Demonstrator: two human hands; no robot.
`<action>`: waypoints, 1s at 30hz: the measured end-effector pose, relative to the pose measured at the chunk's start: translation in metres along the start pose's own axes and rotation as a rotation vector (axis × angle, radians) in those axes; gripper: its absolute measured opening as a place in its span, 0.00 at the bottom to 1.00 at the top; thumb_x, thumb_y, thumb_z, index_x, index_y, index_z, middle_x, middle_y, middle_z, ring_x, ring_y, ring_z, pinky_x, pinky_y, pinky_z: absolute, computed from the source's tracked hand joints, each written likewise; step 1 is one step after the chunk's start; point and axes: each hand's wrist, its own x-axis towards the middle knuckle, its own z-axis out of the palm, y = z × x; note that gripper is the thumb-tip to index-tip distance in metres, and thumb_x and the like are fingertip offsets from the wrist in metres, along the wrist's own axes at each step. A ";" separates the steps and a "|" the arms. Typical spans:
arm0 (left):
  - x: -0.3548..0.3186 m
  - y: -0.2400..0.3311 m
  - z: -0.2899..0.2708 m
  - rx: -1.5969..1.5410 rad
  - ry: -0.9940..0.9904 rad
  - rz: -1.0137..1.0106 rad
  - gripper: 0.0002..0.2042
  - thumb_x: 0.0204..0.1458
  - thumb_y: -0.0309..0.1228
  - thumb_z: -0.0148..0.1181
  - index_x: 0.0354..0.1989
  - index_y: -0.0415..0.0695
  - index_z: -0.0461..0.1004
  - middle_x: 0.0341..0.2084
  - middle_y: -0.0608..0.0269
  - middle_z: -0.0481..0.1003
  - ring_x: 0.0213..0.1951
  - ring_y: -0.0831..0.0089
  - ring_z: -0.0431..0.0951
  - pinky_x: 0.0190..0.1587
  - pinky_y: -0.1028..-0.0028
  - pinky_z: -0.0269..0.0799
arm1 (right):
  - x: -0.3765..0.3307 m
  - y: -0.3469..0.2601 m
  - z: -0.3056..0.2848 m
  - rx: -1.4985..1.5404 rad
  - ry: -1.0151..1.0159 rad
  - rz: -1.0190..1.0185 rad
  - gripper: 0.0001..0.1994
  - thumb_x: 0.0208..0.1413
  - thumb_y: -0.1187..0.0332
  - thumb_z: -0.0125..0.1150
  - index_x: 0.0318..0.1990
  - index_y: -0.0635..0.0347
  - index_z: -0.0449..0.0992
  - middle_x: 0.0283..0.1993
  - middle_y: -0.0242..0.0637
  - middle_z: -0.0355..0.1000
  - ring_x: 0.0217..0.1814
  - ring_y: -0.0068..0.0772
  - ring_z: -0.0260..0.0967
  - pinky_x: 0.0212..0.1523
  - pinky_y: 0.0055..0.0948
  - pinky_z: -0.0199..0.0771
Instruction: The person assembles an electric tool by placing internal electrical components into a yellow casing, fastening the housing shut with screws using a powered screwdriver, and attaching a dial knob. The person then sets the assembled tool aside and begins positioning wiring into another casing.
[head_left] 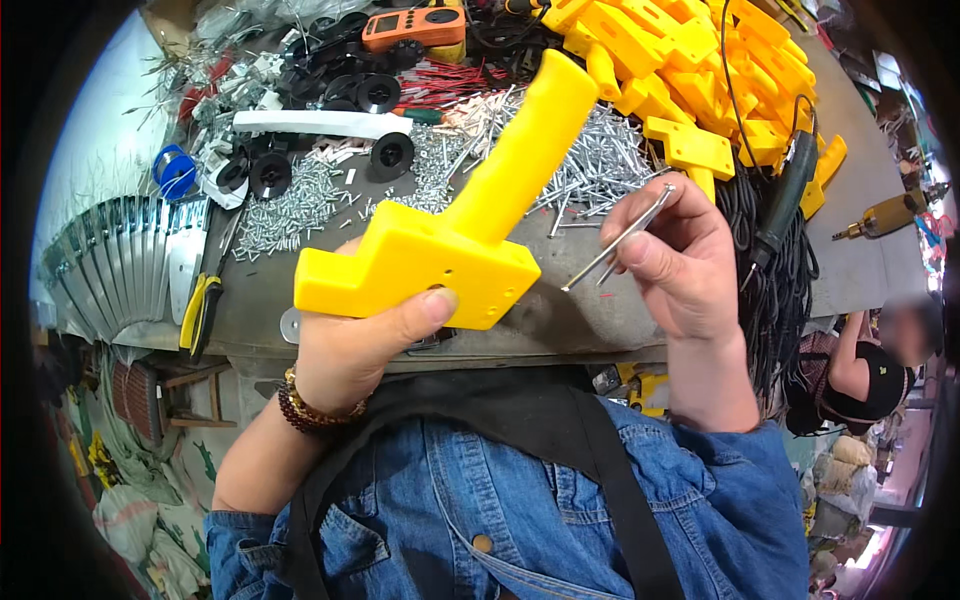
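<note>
My left hand [350, 345] grips a yellow plastic handle piece [470, 215] by its blocky lower end, thumb pressed near a small hole; the long grip part points up and away. My right hand [675, 260] pinches two thin metal pins [620, 238] between thumb and fingers, their lower tips close to the right edge of the yellow piece but apart from it. Both hands hover above the front edge of a grey workbench [560, 320].
A heap of loose metal pins [590, 165] lies behind the hands. Several more yellow handle pieces [700, 70] are piled at the back right, with black cables [780, 290], an electric screwdriver [785, 200], black wheels [390, 155], an orange meter [415, 25], and stacked metal blades [120, 260]. Another person [870, 365] sits at right.
</note>
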 end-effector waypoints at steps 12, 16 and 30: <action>-0.015 0.000 -0.003 -0.061 0.040 -0.017 0.22 0.49 0.26 0.72 0.52 0.37 0.73 0.42 0.63 0.79 0.43 0.77 0.78 0.49 0.75 0.73 | 0.007 -0.005 0.020 -1.080 -0.229 -0.516 0.10 0.46 0.78 0.69 0.38 0.59 0.80 0.35 0.38 0.74 0.36 0.36 0.75 0.34 0.28 0.75; -0.016 0.002 -0.006 -0.088 0.034 -0.052 0.22 0.49 0.26 0.72 0.52 0.37 0.74 0.42 0.63 0.79 0.43 0.77 0.78 0.49 0.75 0.73 | 0.011 -0.009 0.027 -1.341 -0.351 -0.615 0.14 0.36 0.75 0.70 0.36 0.61 0.81 0.33 0.38 0.73 0.35 0.37 0.73 0.34 0.35 0.74; -0.011 -0.012 -0.024 -0.409 -0.037 -0.047 0.28 0.47 0.27 0.74 0.57 0.38 0.70 0.50 0.61 0.76 0.52 0.71 0.76 0.56 0.69 0.71 | 0.041 -0.050 0.068 -1.288 -0.586 -0.939 0.04 0.48 0.64 0.67 0.32 0.42 0.80 0.36 0.30 0.72 0.40 0.33 0.69 0.48 0.40 0.68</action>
